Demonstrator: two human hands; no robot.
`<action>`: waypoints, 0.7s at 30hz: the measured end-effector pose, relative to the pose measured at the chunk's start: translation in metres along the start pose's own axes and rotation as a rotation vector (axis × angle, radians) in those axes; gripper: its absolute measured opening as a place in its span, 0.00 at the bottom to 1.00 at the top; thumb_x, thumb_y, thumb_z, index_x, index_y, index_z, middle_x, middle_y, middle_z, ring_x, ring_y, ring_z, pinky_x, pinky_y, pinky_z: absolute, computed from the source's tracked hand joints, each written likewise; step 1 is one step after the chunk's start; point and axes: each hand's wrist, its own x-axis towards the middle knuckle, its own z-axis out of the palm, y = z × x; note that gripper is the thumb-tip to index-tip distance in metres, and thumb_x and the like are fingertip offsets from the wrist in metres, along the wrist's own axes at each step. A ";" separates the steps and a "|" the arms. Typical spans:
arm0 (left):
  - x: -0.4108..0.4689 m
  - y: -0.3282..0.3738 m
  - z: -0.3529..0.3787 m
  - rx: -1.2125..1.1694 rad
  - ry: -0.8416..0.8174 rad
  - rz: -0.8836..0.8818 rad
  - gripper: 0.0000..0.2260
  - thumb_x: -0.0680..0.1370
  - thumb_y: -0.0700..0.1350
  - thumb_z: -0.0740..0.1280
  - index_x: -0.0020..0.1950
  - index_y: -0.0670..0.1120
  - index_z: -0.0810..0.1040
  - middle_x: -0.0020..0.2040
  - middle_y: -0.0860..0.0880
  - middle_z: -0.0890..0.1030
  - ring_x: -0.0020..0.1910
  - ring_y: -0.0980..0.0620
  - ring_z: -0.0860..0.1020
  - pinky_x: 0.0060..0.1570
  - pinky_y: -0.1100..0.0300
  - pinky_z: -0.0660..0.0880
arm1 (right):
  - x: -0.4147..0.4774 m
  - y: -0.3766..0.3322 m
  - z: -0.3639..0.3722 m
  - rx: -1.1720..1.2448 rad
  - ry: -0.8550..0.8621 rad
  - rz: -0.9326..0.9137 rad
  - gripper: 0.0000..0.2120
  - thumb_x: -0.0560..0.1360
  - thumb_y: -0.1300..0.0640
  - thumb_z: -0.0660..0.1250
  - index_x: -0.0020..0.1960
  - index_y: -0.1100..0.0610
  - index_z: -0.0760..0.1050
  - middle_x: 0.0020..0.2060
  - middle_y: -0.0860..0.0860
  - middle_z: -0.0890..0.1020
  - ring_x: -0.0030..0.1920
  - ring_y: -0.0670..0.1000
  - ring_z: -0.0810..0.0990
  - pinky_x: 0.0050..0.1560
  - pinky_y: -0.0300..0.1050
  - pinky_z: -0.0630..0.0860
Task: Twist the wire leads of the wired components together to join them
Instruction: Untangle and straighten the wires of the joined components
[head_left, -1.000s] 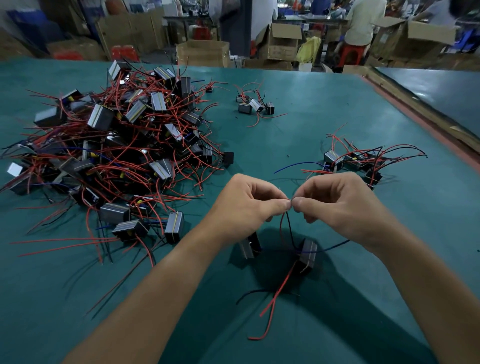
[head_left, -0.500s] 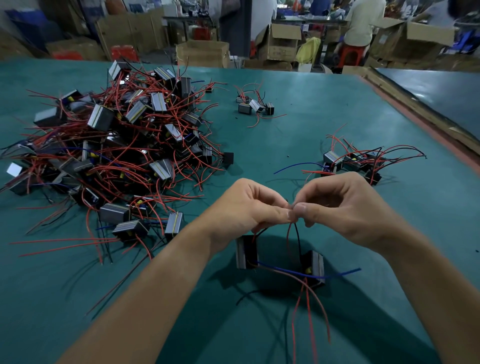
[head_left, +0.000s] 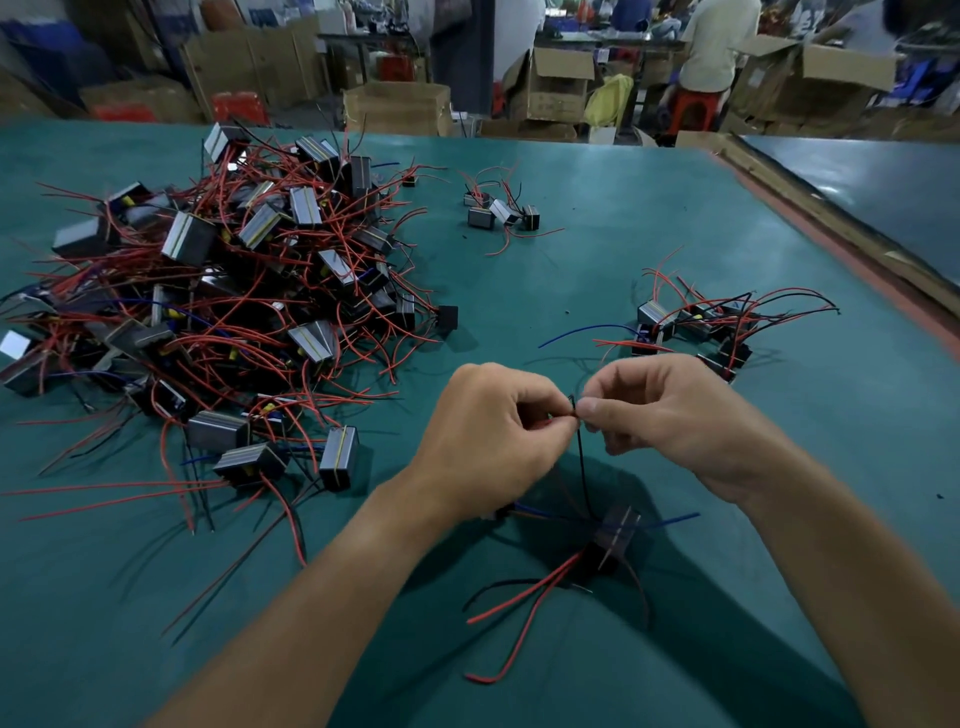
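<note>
Wire ends (head_left: 573, 411): pinched where both hands meet, above the table; a black lead drops to the part below.
Part (head_left: 615, 532): under the hands, blurred; its spare red leads trail free.
Left hand (head_left: 496, 431): fingers curled, pinching the ends, probably to steady them.
Right hand (head_left: 670, 415): pinching the same spot, likely to roll the twist.
Big pile (head_left: 234, 291): to the left, likely unjoined stock.
Small bunch (head_left: 696, 322): to the right, kept apart.
Table (head_left: 597, 249): teal mat.
Room: cardboard boxes (head_left: 397, 106) behind.
</note>
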 end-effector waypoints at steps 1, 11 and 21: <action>0.001 0.001 -0.001 -0.054 -0.020 -0.056 0.04 0.70 0.41 0.72 0.35 0.47 0.83 0.25 0.52 0.75 0.24 0.59 0.67 0.27 0.66 0.64 | 0.000 0.000 0.000 0.014 0.013 -0.047 0.08 0.73 0.67 0.71 0.37 0.58 0.80 0.29 0.51 0.80 0.29 0.47 0.75 0.32 0.37 0.76; 0.007 0.002 -0.008 -0.369 -0.116 -0.318 0.04 0.68 0.40 0.75 0.35 0.42 0.84 0.29 0.49 0.80 0.30 0.54 0.71 0.34 0.59 0.67 | 0.001 0.006 -0.007 -0.208 -0.030 -0.279 0.06 0.73 0.63 0.73 0.39 0.55 0.83 0.31 0.58 0.82 0.31 0.48 0.76 0.35 0.46 0.76; 0.004 0.001 -0.007 -0.210 -0.143 -0.184 0.04 0.68 0.45 0.73 0.34 0.47 0.83 0.24 0.55 0.74 0.24 0.61 0.67 0.26 0.68 0.64 | 0.001 0.007 -0.007 -0.430 -0.115 -0.216 0.13 0.78 0.62 0.66 0.35 0.53 0.74 0.27 0.50 0.77 0.31 0.58 0.77 0.38 0.59 0.76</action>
